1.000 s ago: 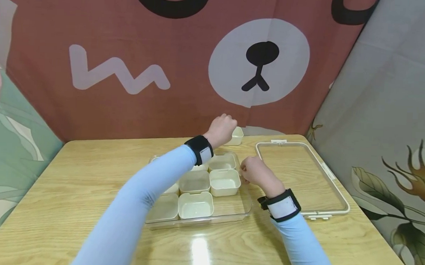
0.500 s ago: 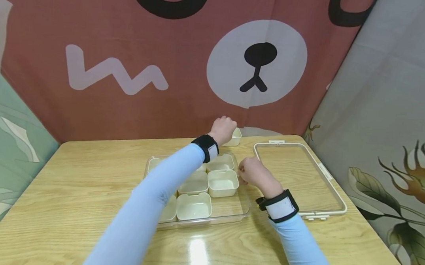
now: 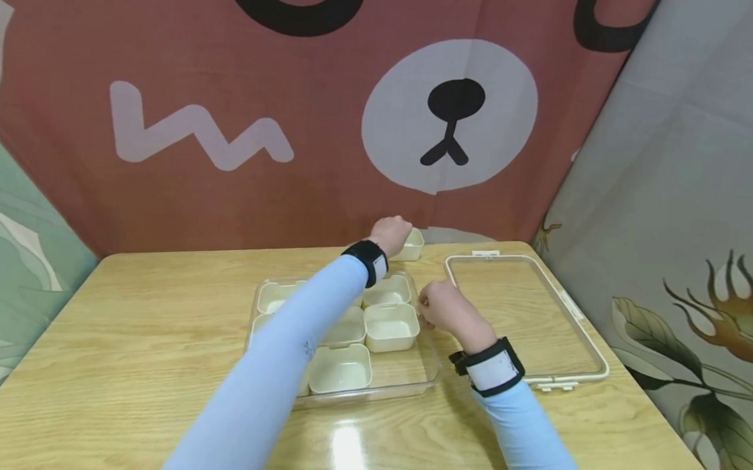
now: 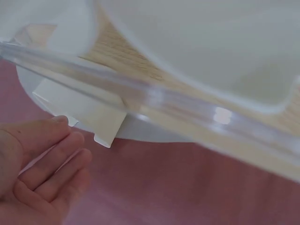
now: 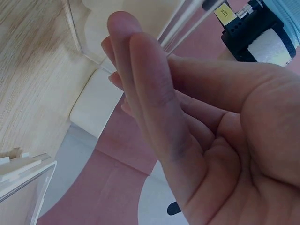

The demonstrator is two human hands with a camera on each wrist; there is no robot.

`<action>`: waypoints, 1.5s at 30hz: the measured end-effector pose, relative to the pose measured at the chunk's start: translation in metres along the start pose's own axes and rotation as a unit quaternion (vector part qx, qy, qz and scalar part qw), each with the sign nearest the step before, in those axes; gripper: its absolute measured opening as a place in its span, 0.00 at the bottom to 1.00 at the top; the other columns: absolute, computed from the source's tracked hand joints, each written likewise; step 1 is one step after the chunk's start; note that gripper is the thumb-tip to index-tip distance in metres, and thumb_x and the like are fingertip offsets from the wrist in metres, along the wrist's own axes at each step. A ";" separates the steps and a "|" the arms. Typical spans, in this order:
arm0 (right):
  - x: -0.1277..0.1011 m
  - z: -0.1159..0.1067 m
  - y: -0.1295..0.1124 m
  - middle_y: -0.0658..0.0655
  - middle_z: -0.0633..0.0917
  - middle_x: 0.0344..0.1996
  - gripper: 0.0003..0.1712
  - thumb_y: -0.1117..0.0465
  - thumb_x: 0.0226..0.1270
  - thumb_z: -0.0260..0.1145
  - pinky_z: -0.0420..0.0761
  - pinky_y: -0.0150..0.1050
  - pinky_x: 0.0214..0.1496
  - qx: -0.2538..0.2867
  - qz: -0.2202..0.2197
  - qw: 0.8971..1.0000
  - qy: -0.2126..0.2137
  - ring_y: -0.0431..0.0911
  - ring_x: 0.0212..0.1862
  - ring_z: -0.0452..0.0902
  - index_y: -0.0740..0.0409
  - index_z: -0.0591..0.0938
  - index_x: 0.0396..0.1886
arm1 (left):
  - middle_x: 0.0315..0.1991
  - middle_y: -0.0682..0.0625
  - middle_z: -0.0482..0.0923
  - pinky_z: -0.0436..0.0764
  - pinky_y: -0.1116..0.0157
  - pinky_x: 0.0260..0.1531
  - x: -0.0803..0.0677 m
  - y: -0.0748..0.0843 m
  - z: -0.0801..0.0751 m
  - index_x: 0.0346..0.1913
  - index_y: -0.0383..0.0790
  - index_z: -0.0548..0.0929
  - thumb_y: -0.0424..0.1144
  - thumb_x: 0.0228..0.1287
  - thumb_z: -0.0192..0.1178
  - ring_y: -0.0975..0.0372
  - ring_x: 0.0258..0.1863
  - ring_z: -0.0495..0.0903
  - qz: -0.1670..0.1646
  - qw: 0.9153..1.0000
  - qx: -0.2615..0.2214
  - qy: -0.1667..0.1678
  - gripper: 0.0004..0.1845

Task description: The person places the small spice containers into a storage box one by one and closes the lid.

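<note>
Left hand (image 3: 390,233) reaches across the clear tray (image 3: 430,369) to the lone cream cup (image 3: 412,244) at the bench's far edge; its fingers lie relaxed and not closed on the cup. Right hand (image 3: 444,307), fingers loosely bent and grasping nothing, hovers beside the tray's right rim. The lid (image 3: 586,342) lies towards the right edge.

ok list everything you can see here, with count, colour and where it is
Table: one, light wood, fills the foreground.
Clear tray: one, transparent, table centre.
Small bins: at least six visible, cream, inside the tray; the left arm hides part.
Loose bin: one, cream, behind the tray, at the left hand.
Lid: one, clear with cream rim, right of the tray.
Backdrop: one, brown bear face, behind.
Left hand: at the loose bin.
Right hand: by the tray's right edge.
</note>
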State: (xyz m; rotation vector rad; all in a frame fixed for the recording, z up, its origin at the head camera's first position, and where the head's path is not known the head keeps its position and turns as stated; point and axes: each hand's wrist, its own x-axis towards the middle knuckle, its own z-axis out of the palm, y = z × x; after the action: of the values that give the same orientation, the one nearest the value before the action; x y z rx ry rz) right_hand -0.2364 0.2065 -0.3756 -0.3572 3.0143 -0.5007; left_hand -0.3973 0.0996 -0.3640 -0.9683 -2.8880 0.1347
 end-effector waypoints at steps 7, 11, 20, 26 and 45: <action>-0.003 -0.002 0.000 0.50 0.78 0.10 0.14 0.67 0.62 0.62 0.72 0.32 0.23 -0.001 -0.003 1.000 0.007 0.39 0.16 0.72 0.60 0.83 0.17 | 0.47 0.47 0.82 0.83 0.63 0.36 0.005 0.004 0.006 0.50 0.43 0.83 0.30 0.69 0.50 0.57 0.42 0.83 -0.004 1.000 0.011 -0.019 0.13; -0.004 -0.002 0.000 0.50 0.78 0.11 0.13 0.67 0.62 0.62 0.72 0.32 0.23 0.001 -0.003 1.000 0.006 0.40 0.16 0.72 0.61 0.83 0.19 | 0.48 0.47 0.82 0.83 0.63 0.36 0.007 0.006 0.009 0.50 0.43 0.83 0.31 0.70 0.50 0.57 0.42 0.82 -0.004 1.000 0.016 -0.023 0.13; -0.001 0.001 0.000 0.50 0.78 0.11 0.13 0.66 0.63 0.61 0.73 0.32 0.24 0.006 -0.006 1.000 0.002 0.39 0.17 0.73 0.61 0.84 0.20 | 0.50 0.47 0.81 0.83 0.62 0.37 0.003 0.005 0.015 0.52 0.43 0.82 0.31 0.70 0.50 0.57 0.45 0.82 -0.008 0.999 0.027 -0.042 0.14; -0.001 0.001 0.000 0.50 0.80 0.12 0.12 0.66 0.63 0.61 0.74 0.32 0.23 0.014 -0.008 1.000 0.001 0.39 0.17 0.74 0.62 0.85 0.21 | 0.49 0.48 0.82 0.83 0.63 0.37 0.000 0.003 0.013 0.52 0.43 0.82 0.31 0.69 0.51 0.57 0.43 0.82 -0.012 0.999 0.026 -0.034 0.14; -0.003 0.000 0.001 0.53 0.83 0.16 0.09 0.65 0.64 0.63 0.78 0.33 0.25 0.039 0.013 0.999 -0.006 0.40 0.18 0.78 0.64 0.86 0.29 | 0.41 0.49 0.83 0.83 0.61 0.34 -0.010 0.006 -0.011 0.44 0.46 0.84 0.34 0.70 0.50 0.57 0.39 0.82 0.027 0.997 0.073 0.027 0.11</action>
State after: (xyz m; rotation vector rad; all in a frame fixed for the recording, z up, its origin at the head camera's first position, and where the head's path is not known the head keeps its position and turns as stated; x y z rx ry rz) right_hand -0.2335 0.2085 -0.3756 -0.3131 2.9736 -0.6093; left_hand -0.3840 0.0988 -0.3539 -1.0084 -2.7586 0.3138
